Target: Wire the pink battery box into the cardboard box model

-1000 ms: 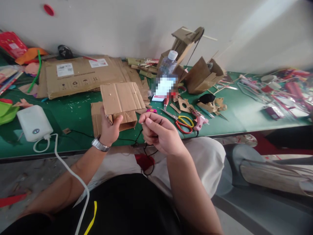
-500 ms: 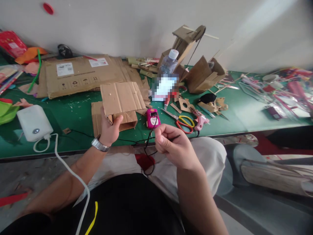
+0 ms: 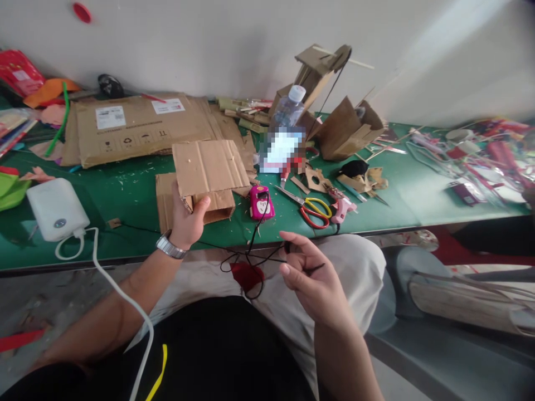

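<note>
My left hand (image 3: 190,220), with a watch on its wrist, is closed on the left side of a small cardboard box structure (image 3: 211,167) at the table's front edge. Its top panel is flat, and an open hollow faces me. Over my lap, my right hand (image 3: 313,278) pinches a thin black cord (image 3: 251,245) loosely, a short end poking out past the fingers. Loops of that cord hang below the table edge. Part of it runs over a magenta socket block (image 3: 262,207), and another stretch goes left towards a small cardboard scrap (image 3: 114,223).
Right of the socket block lie scissors (image 3: 311,211) and a pink glue gun (image 3: 345,209). A bottle (image 3: 288,108) and cardboard constructions (image 3: 351,131) stand behind. On the left are a flattened carton (image 3: 137,131) and a white power bank (image 3: 58,209) with a cable.
My right hand has moved down and slightly right, its fingers loosening a little, drawing the black cord into more loops over my lap. My left hand and the cardboard structure stay in place.
</note>
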{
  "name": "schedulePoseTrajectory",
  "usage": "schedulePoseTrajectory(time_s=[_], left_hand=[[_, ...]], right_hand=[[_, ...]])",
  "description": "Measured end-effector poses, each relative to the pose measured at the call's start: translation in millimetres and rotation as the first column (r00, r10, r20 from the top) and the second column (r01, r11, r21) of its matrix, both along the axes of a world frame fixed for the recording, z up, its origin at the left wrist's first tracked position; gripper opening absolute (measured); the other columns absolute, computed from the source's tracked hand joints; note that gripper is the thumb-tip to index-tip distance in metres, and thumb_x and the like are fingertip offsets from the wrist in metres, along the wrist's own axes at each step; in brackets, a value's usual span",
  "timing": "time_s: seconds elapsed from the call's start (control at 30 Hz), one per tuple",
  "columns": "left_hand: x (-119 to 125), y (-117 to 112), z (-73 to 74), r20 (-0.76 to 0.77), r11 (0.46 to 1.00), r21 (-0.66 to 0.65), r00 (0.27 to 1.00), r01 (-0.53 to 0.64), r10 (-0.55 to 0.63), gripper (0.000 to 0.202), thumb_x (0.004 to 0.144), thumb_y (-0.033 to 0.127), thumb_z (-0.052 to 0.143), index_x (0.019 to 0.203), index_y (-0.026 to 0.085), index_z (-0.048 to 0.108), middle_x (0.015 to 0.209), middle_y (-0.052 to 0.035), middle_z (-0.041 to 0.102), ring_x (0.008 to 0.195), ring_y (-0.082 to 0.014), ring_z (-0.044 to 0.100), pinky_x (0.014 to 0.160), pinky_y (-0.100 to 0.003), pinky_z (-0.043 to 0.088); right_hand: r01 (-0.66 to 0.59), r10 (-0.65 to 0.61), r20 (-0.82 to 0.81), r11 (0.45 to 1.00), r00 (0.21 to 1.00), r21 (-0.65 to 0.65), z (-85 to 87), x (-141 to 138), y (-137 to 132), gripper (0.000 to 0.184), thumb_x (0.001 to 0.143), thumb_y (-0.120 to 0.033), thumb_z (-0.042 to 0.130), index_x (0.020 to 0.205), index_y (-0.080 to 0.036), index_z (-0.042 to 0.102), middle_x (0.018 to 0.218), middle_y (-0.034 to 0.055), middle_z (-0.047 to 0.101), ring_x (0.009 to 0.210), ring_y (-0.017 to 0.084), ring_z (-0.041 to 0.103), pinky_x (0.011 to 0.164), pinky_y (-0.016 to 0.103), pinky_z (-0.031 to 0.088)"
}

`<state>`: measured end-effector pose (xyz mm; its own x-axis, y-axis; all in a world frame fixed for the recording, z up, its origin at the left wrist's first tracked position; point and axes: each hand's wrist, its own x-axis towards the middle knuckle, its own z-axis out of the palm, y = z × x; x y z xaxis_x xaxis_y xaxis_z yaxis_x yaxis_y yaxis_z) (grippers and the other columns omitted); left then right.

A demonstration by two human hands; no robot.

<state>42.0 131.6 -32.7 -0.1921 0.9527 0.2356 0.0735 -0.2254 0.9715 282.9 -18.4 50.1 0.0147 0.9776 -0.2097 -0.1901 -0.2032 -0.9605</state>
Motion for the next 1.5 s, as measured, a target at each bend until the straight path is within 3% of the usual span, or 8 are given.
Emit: schedulePoseTrajectory(time_s=[0.27,0.4,0.63,0.8,0.93,1.1,1.23,1.5], left_hand=[[0.4,0.6,2.2,0.028,0.999,0.038,0.999,0.015,-0.016,0.073,0.086,0.060,0.077,0.145,0.023,0.053,0.139,-0.0165,0.068,0.151,-0.0375,0.049,0.128,-0.056,0.041],[1.0,0.5,0.7,0.003,0.999,0.041,1.000,-0.022,0.022,0.066,0.088,0.053,0.077,0.142,0.023,0.055,0.140,-0.0150,0.068,0.151,-0.0353,0.050,0.132,-0.053,0.037],[0.1,2.6,-8.7,0.022,1.000,0.026,1.000,-0.008,0.007,0.062,0.088,0.050,0.077,0.141,0.024,0.057,0.139,-0.0142,0.069,0.145,-0.0342,0.056,0.127,-0.056,0.043],[0.5,2.2,-9.6,0.074,0.998,0.057,0.997,0.011,-0.015,0.070,0.087,0.055,0.078,0.145,0.024,0.054,0.140,-0.0159,0.068,0.146,-0.0360,0.056,0.125,-0.057,0.045],[0.5,1.5,-9.3,0.071,0.999,0.039,0.997,0.018,-0.021,0.074,0.087,0.056,0.078,0.149,0.025,0.051,0.140,-0.0164,0.068,0.141,-0.0365,0.060,0.123,-0.058,0.047],[-0.4,2.3,-8.9,0.054,0.999,0.040,0.998,0.015,-0.017,0.074,0.087,0.057,0.078,0.149,0.026,0.051,0.138,-0.0151,0.069,0.141,-0.0351,0.060,0.123,-0.056,0.047],[-0.8,2.9,-8.5,0.042,0.998,0.068,0.999,0.008,-0.011,0.067,0.087,0.055,0.078,0.143,0.024,0.055,0.140,-0.0156,0.068,0.145,-0.0355,0.056,0.125,-0.055,0.045],[-2.4,3.0,-10.4,0.022,0.996,0.092,1.000,0.017,-0.019,0.052,0.093,0.045,0.071,0.135,0.018,0.057,0.134,-0.0132,0.070,0.132,-0.0300,0.064,0.120,-0.050,0.047]], right_hand=[[-0.053,0.035,0.368,0.998,0.929,0.039,8.2,-6.1,7.2,0.038,0.104,-0.042,0.064,0.134,-0.020,0.071,0.062,-0.0074,0.038,0.055,0.012,0.029,0.053,0.028,0.024],[-0.283,0.164,0.750,0.959,0.641,0.031,17.4,-36.3,36.5,0.051,0.104,-0.031,0.058,0.155,-0.025,0.058,0.062,-0.0067,0.050,0.056,0.013,0.042,0.062,0.027,0.036],[-0.437,0.193,0.958,0.895,0.214,-0.082,21.6,-83.8,104.7,0.065,0.100,-0.036,0.060,0.162,-0.022,0.045,0.084,0.0065,0.076,0.072,0.025,0.069,0.066,0.031,0.044],[-0.493,0.155,0.956,0.870,0.249,-0.012,17.8,-92.0,119.9,0.041,0.098,-0.033,0.058,0.137,-0.021,0.065,0.103,0.0105,0.083,0.084,0.028,0.076,0.067,0.031,0.046],[-0.473,0.143,0.954,0.881,0.264,-0.002,15.4,-88.3,114.8,0.053,0.097,-0.028,0.060,0.150,-0.028,0.061,0.094,0.0057,0.083,0.077,0.025,0.075,0.067,0.030,0.045],[-0.381,0.070,0.912,0.919,0.405,0.099,16.8,-83.0,110.8,0.032,0.101,-0.028,0.058,0.125,-0.027,0.080,0.092,0.0046,0.083,0.069,0.019,0.071,0.066,0.029,0.045],[-0.275,-0.087,0.948,0.945,0.307,0.176,16.3,-88.9,118.8,0.030,0.103,-0.033,0.056,0.110,-0.023,0.083,0.090,0.0087,0.082,0.078,0.024,0.074,0.066,0.031,0.043],[-0.357,-0.015,0.978,0.930,0.208,0.090,16.3,-103.1,133.8,0.030,0.100,-0.031,0.055,0.102,-0.025,0.084,0.092,0.0098,0.082,0.078,0.025,0.073,0.064,0.031,0.039]])
